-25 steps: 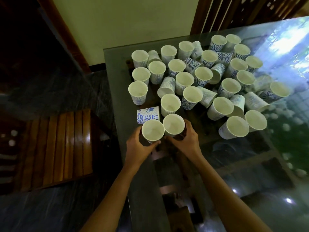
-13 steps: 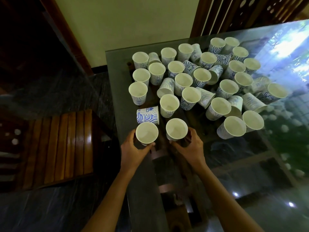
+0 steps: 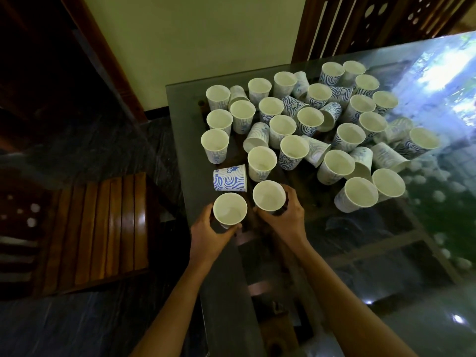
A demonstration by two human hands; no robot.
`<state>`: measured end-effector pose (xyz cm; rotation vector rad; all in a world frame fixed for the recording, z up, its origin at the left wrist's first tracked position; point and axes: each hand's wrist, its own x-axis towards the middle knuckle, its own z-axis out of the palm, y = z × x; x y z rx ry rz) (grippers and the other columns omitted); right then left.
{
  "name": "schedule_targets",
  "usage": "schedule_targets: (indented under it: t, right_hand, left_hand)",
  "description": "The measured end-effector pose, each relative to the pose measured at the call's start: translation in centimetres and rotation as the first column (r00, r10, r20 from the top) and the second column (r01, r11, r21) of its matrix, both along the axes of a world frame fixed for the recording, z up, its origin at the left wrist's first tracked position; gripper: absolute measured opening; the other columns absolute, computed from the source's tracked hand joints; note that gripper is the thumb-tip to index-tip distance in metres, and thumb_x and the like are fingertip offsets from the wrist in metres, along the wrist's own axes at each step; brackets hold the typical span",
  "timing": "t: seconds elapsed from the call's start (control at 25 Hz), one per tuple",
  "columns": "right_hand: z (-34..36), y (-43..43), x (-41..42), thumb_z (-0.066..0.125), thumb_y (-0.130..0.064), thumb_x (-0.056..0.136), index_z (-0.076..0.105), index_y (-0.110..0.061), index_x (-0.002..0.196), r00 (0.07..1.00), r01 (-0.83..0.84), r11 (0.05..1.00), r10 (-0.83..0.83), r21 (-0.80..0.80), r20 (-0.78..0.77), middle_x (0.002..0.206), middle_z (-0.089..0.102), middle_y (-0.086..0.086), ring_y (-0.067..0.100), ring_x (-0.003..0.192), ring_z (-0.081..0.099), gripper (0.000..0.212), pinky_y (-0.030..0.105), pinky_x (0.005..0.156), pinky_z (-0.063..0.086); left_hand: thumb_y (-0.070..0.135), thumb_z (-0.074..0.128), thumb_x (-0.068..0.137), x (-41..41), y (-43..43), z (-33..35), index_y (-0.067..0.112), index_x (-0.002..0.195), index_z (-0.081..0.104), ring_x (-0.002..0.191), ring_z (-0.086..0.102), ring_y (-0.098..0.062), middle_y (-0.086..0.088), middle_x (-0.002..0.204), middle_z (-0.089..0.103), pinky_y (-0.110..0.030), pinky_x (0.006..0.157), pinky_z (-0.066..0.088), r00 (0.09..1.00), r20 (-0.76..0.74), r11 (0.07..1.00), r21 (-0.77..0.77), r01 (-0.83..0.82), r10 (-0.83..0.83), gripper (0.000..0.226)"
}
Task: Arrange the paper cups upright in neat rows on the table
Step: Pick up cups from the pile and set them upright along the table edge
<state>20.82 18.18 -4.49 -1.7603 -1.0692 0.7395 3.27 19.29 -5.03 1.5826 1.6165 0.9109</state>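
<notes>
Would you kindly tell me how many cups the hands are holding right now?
2. The left hand grips the left cup near the table edge; the right hand grips the right cup beside it.

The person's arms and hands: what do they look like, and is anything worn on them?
The left forearm and right forearm are bare to the frame edge; no sleeves show. The left hand and right hand wear no gloves; no watch, bracelet or ring is visible.
</notes>
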Motion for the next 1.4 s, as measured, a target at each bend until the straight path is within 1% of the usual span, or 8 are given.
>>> schedule_targets:
  t: [0.28, 0.36, 0.52, 0.6, 0.76, 1.08, 1.28, 1.4]
  right_hand:
    - [1.2, -3.7, 1.0, 0.085, -0.027, 0.063, 0.044, -0.028, 0.121, 0.999, 0.045, 0.998, -0.045, 0.054, -0.007, 0.116, 0.050, -0.016, -0.005, 0.101, 0.050, 0.071, -0.001, 0.081, 0.037]
    - [1.7, -5.8, 2.2, 0.085, -0.026, 0.063, 0.045, -0.026, 0.121, 0.997, 0.081, 0.995, -0.080, 0.064, -0.009, 0.116, 0.050, -0.015, -0.003, 0.102, 0.049, 0.071, 0.002, 0.081, 0.037]
    - [2.2, -10.5, 5.5, 0.086, -0.029, 0.061, 0.046, -0.028, 0.120, 0.991, 0.135, 0.985, -0.134, 0.108, -0.010, 0.117, 0.053, -0.014, 0.004, 0.108, 0.052, 0.071, 0.019, 0.091, 0.044]
    - [2.5, -13.2, 7.4, 0.086, -0.026, 0.060, 0.047, -0.027, 0.119, 0.987, 0.162, 0.978, -0.162, 0.135, -0.007, 0.116, 0.055, -0.012, 0.005, 0.107, 0.054, 0.071, 0.016, 0.089, 0.046]
    - [3.4, -19.7, 13.7, 0.088, -0.023, 0.057, 0.050, -0.025, 0.115, 0.964, 0.257, 0.950, -0.265, 0.177, 0.019, 0.110, 0.058, -0.010, 0.007, 0.101, 0.057, 0.069, 0.006, 0.080, 0.046]
    - [5.3, -35.3, 29.0, 0.087, -0.024, 0.061, 0.052, -0.021, 0.116, 0.928, 0.352, 0.916, -0.368, 0.192, 0.052, 0.112, 0.061, -0.006, 0.005, 0.103, 0.059, 0.065, 0.024, 0.085, 0.053]
    - [6.1, -41.9, 36.7, 0.087, -0.020, 0.060, 0.051, -0.024, 0.113, 0.860, 0.502, 0.843, -0.511, 0.196, -0.006, 0.104, 0.057, -0.018, -0.011, 0.097, 0.055, 0.064, 0.008, 0.075, 0.047]
    - [5.9, -44.0, 42.3, 0.087, -0.023, 0.060, 0.051, -0.023, 0.116, 0.819, 0.562, 0.806, -0.573, 0.186, 0.009, 0.105, 0.056, -0.018, -0.007, 0.098, 0.055, 0.067, 0.008, 0.077, 0.047]
  left_hand:
    - [0.020, 0.085, 0.060, 1.0, -0.9, 1.3, 0.007, 0.116, 0.057, 0.106, 0.056, -0.014, -0.007, 0.117, 0.063, -0.013, 0.084, 0.038, 0.994, 0.043, 0.995, 0.018, 0.095, -0.096, 0.064]
    - [0.021, 0.085, 0.061, 2.2, -1.9, 2.1, 0.008, 0.118, 0.056, 0.104, 0.052, -0.008, -0.006, 0.118, 0.062, -0.007, 0.082, 0.034, 0.988, 0.027, 0.987, 0.042, 0.154, -0.155, 0.065]
    - [0.027, 0.086, 0.060, 5.7, -4.4, 3.3, 0.012, 0.117, 0.056, 0.106, 0.052, -0.007, -0.003, 0.119, 0.062, -0.009, 0.085, 0.035, 0.963, 0.027, 0.961, 0.078, 0.265, -0.268, 0.066]
    - [0.029, 0.086, 0.059, 7.9, -6.0, 3.8, 0.012, 0.116, 0.057, 0.107, 0.054, -0.008, -0.002, 0.118, 0.062, -0.013, 0.087, 0.037, 0.951, 0.022, 0.947, 0.095, 0.306, -0.310, 0.067]
    - [0.031, 0.085, 0.061, 14.7, -10.9, 5.3, 0.017, 0.119, 0.056, 0.111, 0.054, -0.009, 0.003, 0.121, 0.061, -0.023, 0.093, 0.042, 0.915, 0.048, 0.912, 0.118, 0.393, -0.401, 0.066]
    - [0.026, 0.086, 0.060, 32.4, -23.2, 6.6, 0.018, 0.115, 0.058, 0.109, 0.058, -0.014, -0.001, 0.117, 0.063, -0.033, 0.094, 0.047, 0.806, 0.112, 0.811, 0.171, 0.560, -0.581, 0.063]
    - [0.053, 0.076, 0.050, 42.6, -27.4, 6.5, 0.014, 0.113, 0.060, 0.101, 0.061, -0.015, 0.001, 0.110, 0.065, -0.035, 0.089, 0.051, 0.715, 0.124, 0.724, 0.173, 0.667, -0.688, 0.075]
    - [0.042, 0.085, 0.051, 49.4, -28.3, 6.3, 0.012, 0.114, 0.060, 0.099, 0.062, -0.018, -0.005, 0.109, 0.066, -0.036, 0.087, 0.052, 0.657, 0.106, 0.664, 0.172, 0.727, -0.746, 0.074]
